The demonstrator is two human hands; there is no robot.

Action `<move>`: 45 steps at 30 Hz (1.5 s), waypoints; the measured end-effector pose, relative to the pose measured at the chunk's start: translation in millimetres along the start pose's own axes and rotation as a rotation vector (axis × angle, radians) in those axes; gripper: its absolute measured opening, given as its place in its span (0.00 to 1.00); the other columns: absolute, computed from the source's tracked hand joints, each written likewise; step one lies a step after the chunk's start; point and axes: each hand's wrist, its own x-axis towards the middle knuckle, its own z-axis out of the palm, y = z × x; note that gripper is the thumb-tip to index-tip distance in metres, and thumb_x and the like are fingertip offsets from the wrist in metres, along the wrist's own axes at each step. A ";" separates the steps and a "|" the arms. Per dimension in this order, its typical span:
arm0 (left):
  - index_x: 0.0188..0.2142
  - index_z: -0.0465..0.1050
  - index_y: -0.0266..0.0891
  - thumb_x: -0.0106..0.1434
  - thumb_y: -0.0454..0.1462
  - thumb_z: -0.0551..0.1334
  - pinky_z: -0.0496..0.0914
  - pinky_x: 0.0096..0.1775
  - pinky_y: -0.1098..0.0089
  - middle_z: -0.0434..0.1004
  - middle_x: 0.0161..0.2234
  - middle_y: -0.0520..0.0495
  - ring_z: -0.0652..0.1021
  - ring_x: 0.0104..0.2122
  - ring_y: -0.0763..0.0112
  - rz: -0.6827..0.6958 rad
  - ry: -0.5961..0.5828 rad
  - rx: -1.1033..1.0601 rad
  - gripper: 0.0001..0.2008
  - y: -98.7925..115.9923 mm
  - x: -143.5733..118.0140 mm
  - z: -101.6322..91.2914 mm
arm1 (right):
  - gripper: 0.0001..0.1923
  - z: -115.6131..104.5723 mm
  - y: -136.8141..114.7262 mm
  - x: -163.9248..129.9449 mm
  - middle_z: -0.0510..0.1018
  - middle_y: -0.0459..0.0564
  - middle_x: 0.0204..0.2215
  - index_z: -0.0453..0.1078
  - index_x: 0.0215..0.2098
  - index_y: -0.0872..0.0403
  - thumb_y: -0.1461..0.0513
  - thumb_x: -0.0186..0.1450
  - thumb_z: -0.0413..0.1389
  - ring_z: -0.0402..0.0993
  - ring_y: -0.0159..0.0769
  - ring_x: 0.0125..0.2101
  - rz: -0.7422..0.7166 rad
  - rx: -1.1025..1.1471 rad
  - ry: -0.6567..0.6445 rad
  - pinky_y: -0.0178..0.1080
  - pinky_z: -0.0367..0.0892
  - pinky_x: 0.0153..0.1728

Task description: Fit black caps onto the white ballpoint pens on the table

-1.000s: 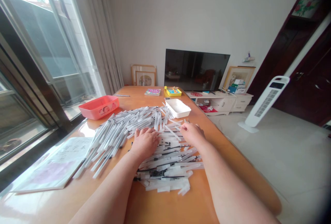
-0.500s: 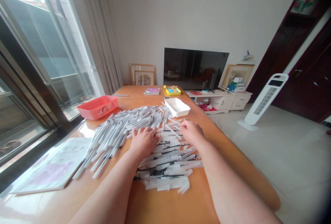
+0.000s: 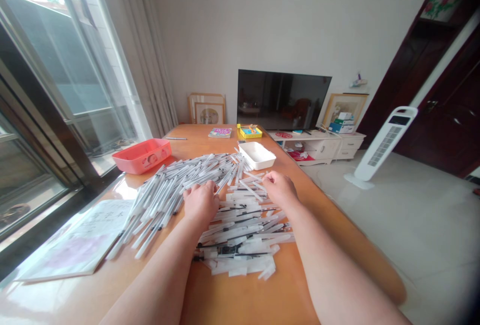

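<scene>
On the wooden table (image 3: 221,295) lies a wide heap of pale, dark-tipped pens (image 3: 195,170). Nearer to me is a second pile, of whitish sleeve-like strips and thin black pieces (image 3: 240,237). My left hand (image 3: 201,202) rests at the border between the two, its fingers curled down; what is under them is hidden. Over at the right end of the pens, my right hand (image 3: 279,188) has its thumb and fingers drawn together in a pinch beside a few loose pens. Anything inside that pinch is too small to make out.
Behind the heap stand a red plastic basket (image 3: 144,157) and a white tray (image 3: 258,157). A notebook (image 3: 75,245) lies at left. Farther back are a small book (image 3: 220,133), a yellow box (image 3: 250,131) and a single pen (image 3: 176,138). The table's right edge borders the floor.
My left hand has moved slightly left, off the near pile, and its fingers have curled in. My right hand has barely shifted and stays pinched.
</scene>
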 end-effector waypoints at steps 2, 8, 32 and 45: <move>0.41 0.73 0.44 0.63 0.38 0.56 0.63 0.49 0.51 0.81 0.37 0.43 0.75 0.48 0.48 -0.024 0.014 -0.033 0.09 -2.1 1.2 0.2 | 0.10 0.8 0.9 0.6 0.81 0.46 0.31 0.75 0.29 0.47 0.55 0.64 0.54 0.71 0.39 0.33 -0.003 0.026 0.011 0.37 0.56 0.31; 0.45 0.70 0.44 0.64 0.40 0.59 0.67 0.42 0.62 0.80 0.39 0.44 0.77 0.42 0.57 -0.045 0.073 -0.280 0.10 -6.5 3.7 -4.3 | 0.13 5.2 -1.2 -0.5 0.79 0.46 0.27 0.75 0.29 0.51 0.53 0.64 0.55 0.71 0.38 0.30 -0.019 0.214 0.031 0.37 0.59 0.30; 0.41 0.71 0.42 0.73 0.43 0.53 0.66 0.38 0.67 0.77 0.39 0.44 0.77 0.38 0.64 0.342 0.118 -0.284 0.12 35.7 -27.4 -32.5 | 0.19 6.2 -52.1 -37.6 0.79 0.50 0.25 0.73 0.35 0.56 0.49 0.61 0.67 0.77 0.34 0.27 0.211 1.268 -0.284 0.34 0.74 0.27; 0.29 0.67 0.41 0.70 0.54 0.52 0.64 0.28 0.71 0.70 0.21 0.52 0.69 0.22 0.71 0.082 -0.286 -1.165 0.22 38.8 -26.6 -37.2 | 0.16 -1.8 -55.5 -40.6 0.80 0.49 0.26 0.75 0.36 0.55 0.51 0.62 0.67 0.78 0.34 0.27 0.124 1.363 -0.325 0.35 0.76 0.30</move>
